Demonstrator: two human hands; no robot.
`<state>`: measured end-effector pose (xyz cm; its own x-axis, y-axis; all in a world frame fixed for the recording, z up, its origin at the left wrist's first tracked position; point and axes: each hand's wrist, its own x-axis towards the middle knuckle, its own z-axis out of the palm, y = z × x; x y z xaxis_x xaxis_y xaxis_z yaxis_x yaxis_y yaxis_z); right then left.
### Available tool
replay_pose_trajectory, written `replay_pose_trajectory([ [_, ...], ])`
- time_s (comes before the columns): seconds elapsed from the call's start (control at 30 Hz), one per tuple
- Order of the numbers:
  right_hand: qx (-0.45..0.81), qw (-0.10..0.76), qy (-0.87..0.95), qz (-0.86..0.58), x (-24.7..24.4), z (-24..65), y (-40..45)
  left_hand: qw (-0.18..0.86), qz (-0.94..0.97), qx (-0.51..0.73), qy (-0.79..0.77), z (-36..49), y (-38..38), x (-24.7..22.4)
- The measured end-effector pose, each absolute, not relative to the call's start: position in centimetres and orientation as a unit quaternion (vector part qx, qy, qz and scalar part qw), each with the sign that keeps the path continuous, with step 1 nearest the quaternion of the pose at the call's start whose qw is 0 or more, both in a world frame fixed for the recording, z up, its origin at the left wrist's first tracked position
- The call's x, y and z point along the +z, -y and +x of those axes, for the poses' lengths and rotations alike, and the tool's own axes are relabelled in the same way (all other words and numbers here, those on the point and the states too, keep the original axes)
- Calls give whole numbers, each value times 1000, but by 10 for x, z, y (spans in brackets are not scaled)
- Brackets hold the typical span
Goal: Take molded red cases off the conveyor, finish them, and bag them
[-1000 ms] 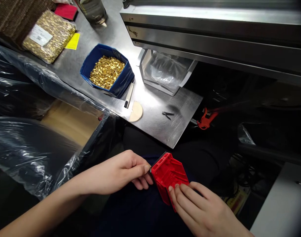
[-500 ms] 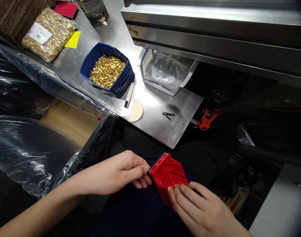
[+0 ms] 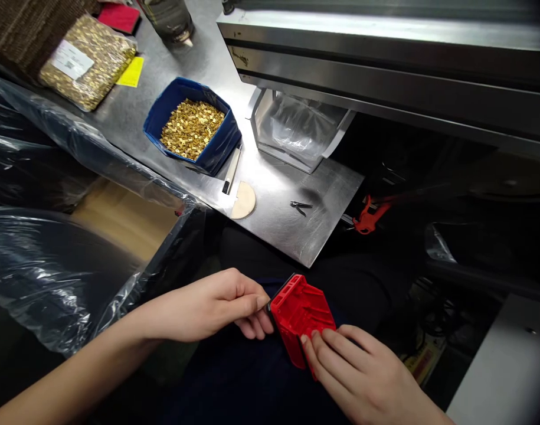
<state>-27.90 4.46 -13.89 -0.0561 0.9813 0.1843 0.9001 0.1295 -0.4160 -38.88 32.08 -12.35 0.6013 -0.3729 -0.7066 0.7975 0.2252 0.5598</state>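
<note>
The right hand, lower right, has its fingers clamped on the red plastic housing, lower centre; the left hand pinches its dark edging. Position essentially unchanged within one second: work remains at that edge. Beyond, nippers lie on the tabletop.

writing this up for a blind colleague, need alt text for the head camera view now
A person's left hand pinches at the dark-edged end of a hollow red plastic part while the right hand holds its other end. Beyond, a grey metal table bears a blue box of small gold-coloured pieces and small dark pliers.
</note>
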Motion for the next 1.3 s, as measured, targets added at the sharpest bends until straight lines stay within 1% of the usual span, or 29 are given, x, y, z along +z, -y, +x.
replay_pose_trajectory([
  [0.2, 101, 233, 709, -658, -139, -277, -47, 749, 494, -388, -208, -386, -320, -123],
  [0.27, 108, 239, 703, -661, -139, -276, -48, 738, 525, -365, -214, -386, -319, -130],
  [0.33, 116, 249, 694, -666, -140, -275, -48, 718, 574, -297, -259, -387, -318, -141],
  [0.4, 130, 260, 683, -670, -143, -275, -47, 703, 612, -185, -313, -389, -318, -152],
  [0.47, 143, 276, 666, -678, -147, -276, -45, 708, 619, -106, -323, -390, -316, -157],
  [0.5, 146, 287, 654, -684, -149, -276, -45, 715, 620, -94, -309, -390, -313, -158],
  [0.6, 160, 333, 607, -703, -153, -278, -45, 735, 624, -125, -234, -386, -298, -154],
  [0.67, 186, 364, 570, -713, -154, -280, -47, 747, 619, -124, -207, -379, -283, -153],
  [0.8, 236, 423, 489, -726, -151, -281, -51, 755, 602, -76, -250, -360, -257, -159],
  [0.93, 269, 469, 411, -734, -149, -281, -56, 750, 603, -35, -270, -346, -247, -167],
  [1.0, 276, 482, 380, -740, -148, -280, -58, 756, 604, -33, -252, -345, -247, -168],
  [1.17, 302, 498, 341, -738, -143, -276, -62, 783, 596, -89, -154, -357, -253, -163],
  [1.3, 326, 499, 332, -731, -140, -277, -67, 777, 603, -105, -150, -363, -250, -161],
])
